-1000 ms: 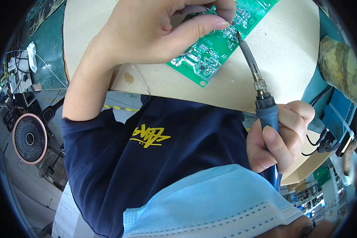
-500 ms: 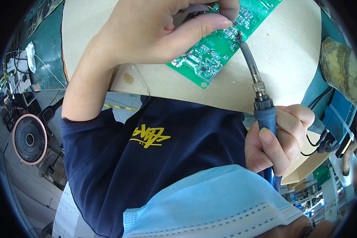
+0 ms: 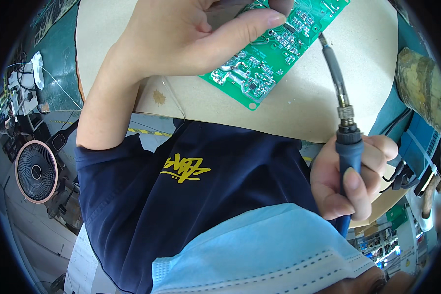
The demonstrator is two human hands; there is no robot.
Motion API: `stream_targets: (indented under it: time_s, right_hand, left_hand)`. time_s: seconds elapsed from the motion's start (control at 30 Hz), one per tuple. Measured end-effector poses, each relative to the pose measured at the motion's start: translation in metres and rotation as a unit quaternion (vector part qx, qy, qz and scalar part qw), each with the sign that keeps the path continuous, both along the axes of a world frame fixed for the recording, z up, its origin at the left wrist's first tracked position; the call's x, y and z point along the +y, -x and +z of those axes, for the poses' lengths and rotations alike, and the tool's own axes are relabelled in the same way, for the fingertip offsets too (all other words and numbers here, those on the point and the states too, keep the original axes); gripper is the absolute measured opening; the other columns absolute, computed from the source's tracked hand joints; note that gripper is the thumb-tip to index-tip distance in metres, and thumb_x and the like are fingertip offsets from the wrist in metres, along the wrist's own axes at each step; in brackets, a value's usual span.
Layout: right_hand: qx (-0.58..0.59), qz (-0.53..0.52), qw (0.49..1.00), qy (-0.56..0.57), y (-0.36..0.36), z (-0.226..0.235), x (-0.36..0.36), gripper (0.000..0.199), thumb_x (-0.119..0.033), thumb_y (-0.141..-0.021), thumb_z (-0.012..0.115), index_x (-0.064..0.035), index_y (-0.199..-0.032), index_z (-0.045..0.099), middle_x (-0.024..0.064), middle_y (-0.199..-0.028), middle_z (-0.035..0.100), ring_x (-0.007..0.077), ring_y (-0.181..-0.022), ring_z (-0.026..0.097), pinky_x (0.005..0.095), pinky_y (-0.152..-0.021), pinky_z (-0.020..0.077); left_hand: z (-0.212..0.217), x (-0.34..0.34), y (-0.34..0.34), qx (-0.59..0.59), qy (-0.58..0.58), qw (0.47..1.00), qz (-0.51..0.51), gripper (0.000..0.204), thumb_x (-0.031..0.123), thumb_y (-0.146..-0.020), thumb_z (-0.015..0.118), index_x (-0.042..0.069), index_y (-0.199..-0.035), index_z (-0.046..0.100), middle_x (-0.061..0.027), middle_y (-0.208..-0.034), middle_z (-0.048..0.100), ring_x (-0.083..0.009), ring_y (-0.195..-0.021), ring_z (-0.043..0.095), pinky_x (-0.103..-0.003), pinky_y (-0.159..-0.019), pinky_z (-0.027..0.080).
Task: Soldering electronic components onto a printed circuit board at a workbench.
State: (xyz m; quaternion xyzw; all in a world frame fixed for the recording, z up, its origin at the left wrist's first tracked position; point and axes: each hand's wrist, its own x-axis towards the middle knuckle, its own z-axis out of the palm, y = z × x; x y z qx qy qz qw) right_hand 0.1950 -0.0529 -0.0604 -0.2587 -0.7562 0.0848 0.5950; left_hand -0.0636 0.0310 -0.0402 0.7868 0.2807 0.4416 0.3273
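A green circuit board (image 3: 286,46) with many solder joints and small parts lies slantwise on the tan work surface. My left hand (image 3: 196,41) is over its upper left part, thumb and fingers closed in a pinch; the fingertips are partly cut off by the frame's top. A thin silvery solder wire (image 3: 174,95) trails from beneath my left wrist to the table edge; its end at the fingers is hidden. My right hand (image 3: 345,179) grips a soldering iron (image 3: 349,147) by its blue handle. The iron's tip points up beside the board's right edge; contact cannot be told.
The tan sheet (image 3: 348,68) covers the green bench, with a brown stain (image 3: 159,97) near its front edge. At right stand a tape-wrapped bundle (image 3: 421,88), a blue box (image 3: 421,139) and black cables (image 3: 402,179). A round fan (image 3: 36,171) is at the left.
My right hand and the soldering iron have moved right, taking the tip off the board's parts to its right edge. The left hand and board have shifted only slightly.
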Motion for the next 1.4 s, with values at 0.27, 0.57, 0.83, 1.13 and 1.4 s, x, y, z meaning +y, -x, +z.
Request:
stream_targets:
  time_s: [0.27, 0.57, 0.83, 1.13, 1.4]
  right_hand:
    - [0.019, 0.021, 1.000, 0.001, -0.004, -0.001, 0.008, 0.028, -0.027, -0.101, 0.045, -0.0066, -0.108, 0.062, 0.0014, -0.070, 0.046, 0.0179, -0.057, 0.051, 0.0368, -0.061, 0.0361]
    - [-0.032, 0.033, 0.999, -0.012, -0.004, 0.001, 0.002, 0.024, -0.023, -0.089, 0.056, -0.0073, -0.104, 0.068, 0.0002, -0.065, 0.043, 0.0174, -0.060, 0.055, 0.0351, -0.061, 0.0422]
    - [0.020, 0.030, 0.999, -0.040, -0.002, -0.003, 0.008, 0.036, -0.031, -0.104, 0.040, -0.0024, -0.102, 0.062, 0.0045, -0.061, 0.046, 0.0192, -0.051, 0.047, 0.0382, -0.059, 0.0319]
    - [0.024, -0.030, 0.999, -0.008, -0.003, -0.003, 0.002, 0.036, -0.038, -0.103, 0.043, -0.0095, -0.098, 0.064, -0.0010, -0.065, 0.042, 0.0163, -0.055, 0.048, 0.0371, -0.063, 0.0328]
    - [0.024, 0.012, 0.999, -0.031, -0.003, -0.003, 0.009, 0.034, -0.030, -0.101, 0.042, -0.0028, -0.100, 0.063, 0.0102, -0.059, 0.052, 0.0201, -0.052, 0.046, 0.0415, -0.063, 0.0318]
  left_hand:
    - [0.005, -0.006, 0.016, 0.065, 0.002, 0.995, 0.078, 0.019, -0.007, -0.085, 0.059, -0.003, -0.100, 0.070, -0.0037, -0.087, 0.065, -0.0035, -0.061, 0.045, -0.021, -0.053, 0.031]
    - [0.016, 0.003, 0.019, 0.145, -0.054, 0.987, -0.052, 0.024, 0.005, -0.079, 0.078, -0.002, -0.102, 0.073, -0.0049, -0.080, 0.065, -0.0113, -0.064, 0.050, -0.026, -0.057, 0.037]
    - [0.032, -0.001, 0.036, 0.246, 0.306, 0.913, -0.114, 0.049, 0.029, -0.070, 0.097, 0.007, -0.093, 0.059, 0.0009, -0.073, 0.050, -0.0106, -0.062, 0.042, -0.026, -0.055, 0.034]
    - [0.029, -0.013, 0.011, 0.246, 0.262, 0.930, -0.082, 0.043, 0.028, -0.076, 0.093, 0.010, -0.085, 0.056, 0.0011, -0.066, 0.047, -0.0123, -0.055, 0.041, -0.027, -0.049, 0.035]
    - [0.021, -0.011, 0.015, 0.206, 0.256, 0.940, -0.091, 0.041, 0.029, -0.077, 0.091, 0.010, -0.086, 0.056, 0.0007, -0.067, 0.048, -0.0139, -0.056, 0.043, -0.027, -0.051, 0.037]
